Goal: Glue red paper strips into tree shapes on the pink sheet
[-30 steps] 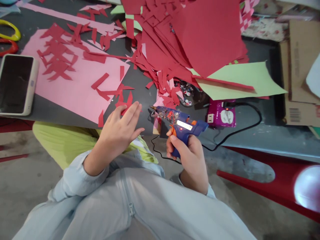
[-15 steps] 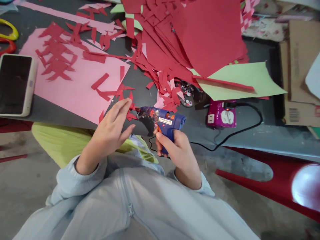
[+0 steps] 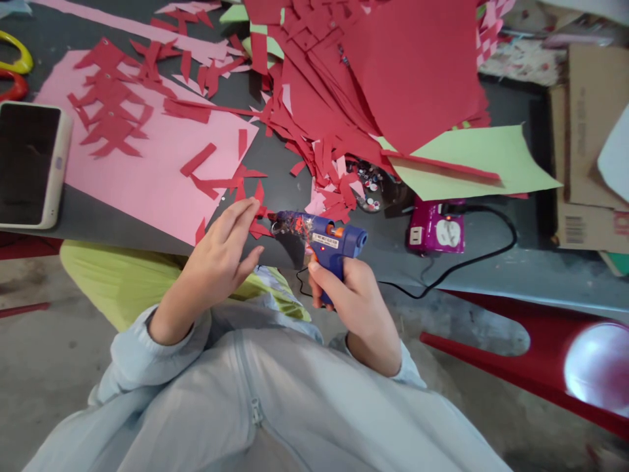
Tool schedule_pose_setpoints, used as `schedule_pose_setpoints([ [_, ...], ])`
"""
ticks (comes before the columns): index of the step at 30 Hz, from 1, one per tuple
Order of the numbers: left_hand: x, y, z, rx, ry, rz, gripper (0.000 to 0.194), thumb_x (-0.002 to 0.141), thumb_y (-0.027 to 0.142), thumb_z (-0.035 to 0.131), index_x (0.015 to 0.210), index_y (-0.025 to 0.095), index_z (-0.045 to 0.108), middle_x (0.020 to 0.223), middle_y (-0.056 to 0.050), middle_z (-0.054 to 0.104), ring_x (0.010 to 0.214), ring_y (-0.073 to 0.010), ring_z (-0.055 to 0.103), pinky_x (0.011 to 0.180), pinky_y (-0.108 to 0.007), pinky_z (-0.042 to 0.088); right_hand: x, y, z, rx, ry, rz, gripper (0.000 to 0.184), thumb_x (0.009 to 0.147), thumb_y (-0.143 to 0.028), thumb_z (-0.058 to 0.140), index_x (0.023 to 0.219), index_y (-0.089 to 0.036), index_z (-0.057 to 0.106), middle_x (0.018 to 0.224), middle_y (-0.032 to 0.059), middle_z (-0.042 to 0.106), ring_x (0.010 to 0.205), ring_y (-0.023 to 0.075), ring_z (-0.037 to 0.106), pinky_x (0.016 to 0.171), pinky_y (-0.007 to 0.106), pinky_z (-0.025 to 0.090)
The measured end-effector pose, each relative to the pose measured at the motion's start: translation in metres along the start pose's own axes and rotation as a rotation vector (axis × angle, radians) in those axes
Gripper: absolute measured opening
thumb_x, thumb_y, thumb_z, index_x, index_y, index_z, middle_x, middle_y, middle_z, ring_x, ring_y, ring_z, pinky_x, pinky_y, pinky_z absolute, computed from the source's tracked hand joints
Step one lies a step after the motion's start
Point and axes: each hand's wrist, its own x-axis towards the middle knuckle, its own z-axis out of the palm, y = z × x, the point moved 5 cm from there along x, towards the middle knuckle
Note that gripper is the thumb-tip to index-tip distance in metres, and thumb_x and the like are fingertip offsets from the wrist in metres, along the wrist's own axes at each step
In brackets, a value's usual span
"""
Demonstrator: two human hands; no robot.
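Observation:
My right hand [image 3: 351, 288] grips a blue hot glue gun [image 3: 339, 242] by its handle, and a small red light glows on its side. The gun's nozzle points left and meets a red paper cutout [image 3: 260, 200] near the table's front edge. My left hand [image 3: 223, 246] lies over part of that cutout, fingers stretched out and thumb apart. Left of it spreads a pink paper sheet [image 3: 147, 164] bearing a group of stacked red paper cutouts [image 3: 112, 108] and loose red strips.
A phone [image 3: 29, 164] and scissors [image 3: 14, 62] sit at the left. Red paper sheets [image 3: 417, 72], scraps and a green sheet [image 3: 481, 157] cover the back. A black cord runs to a purple power box [image 3: 435, 229]; cardboard [image 3: 597, 131] stands at the right.
The glue gun has moved left in my right hand until its nozzle reached the red cutout. My left hand has shifted slightly left and down. Over the last half second both hands stayed nearly still.

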Motion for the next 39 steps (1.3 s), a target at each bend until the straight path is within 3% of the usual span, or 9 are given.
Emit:
schedule_pose_setpoints([
  [17, -0.0016, -0.0035, 0.0020, 0.012, 0.064, -0.010, 0.070, 0.097, 0.023, 0.052, 0.159, 0.013, 0.021, 0.150, -0.021, 0.044, 0.144, -0.0313, 0.045, 0.117, -0.046, 0.045, -0.0006, -0.0014, -0.0005, -0.030, -0.034, 0.008, 0.045, 0.093, -0.042, 0.054, 0.053, -0.021, 0.054, 0.046, -0.0001, 0.057, 0.044, 0.0107, 0.052, 0.046, 0.024, 0.038],
  [24, -0.0014, -0.0032, 0.0019, 0.035, 0.069, 0.002, 0.071, 0.097, 0.023, 0.053, 0.158, 0.010, 0.020, 0.149, -0.024, 0.044, 0.144, -0.0329, 0.045, 0.117, -0.048, 0.044, 0.0055, -0.0044, 0.0056, 0.038, -0.036, -0.011, 0.036, 0.093, -0.041, 0.056, 0.062, -0.021, 0.055, 0.049, -0.0032, 0.057, 0.044, 0.0103, 0.054, 0.046, 0.023, 0.039],
  [32, -0.0016, -0.0017, 0.0021, 0.035, 0.062, -0.009, 0.071, 0.096, 0.021, 0.053, 0.159, 0.011, 0.020, 0.150, -0.024, 0.043, 0.144, -0.0330, 0.044, 0.117, -0.047, 0.046, -0.0004, -0.0080, -0.0042, 0.007, -0.017, -0.004, 0.032, 0.092, -0.036, 0.055, 0.064, -0.021, 0.055, 0.048, -0.0035, 0.057, 0.044, 0.0095, 0.052, 0.045, 0.022, 0.038],
  [39, -0.0016, -0.0017, 0.0018, 0.026, 0.044, -0.010, 0.073, 0.096, 0.021, 0.052, 0.159, 0.012, 0.017, 0.150, -0.023, 0.043, 0.144, -0.0339, 0.044, 0.117, -0.050, 0.045, 0.0053, -0.0076, 0.0043, 0.023, -0.043, 0.013, 0.024, 0.092, -0.037, 0.056, 0.074, -0.021, 0.059, 0.051, -0.0042, 0.058, 0.046, 0.0108, 0.055, 0.046, 0.022, 0.040],
])
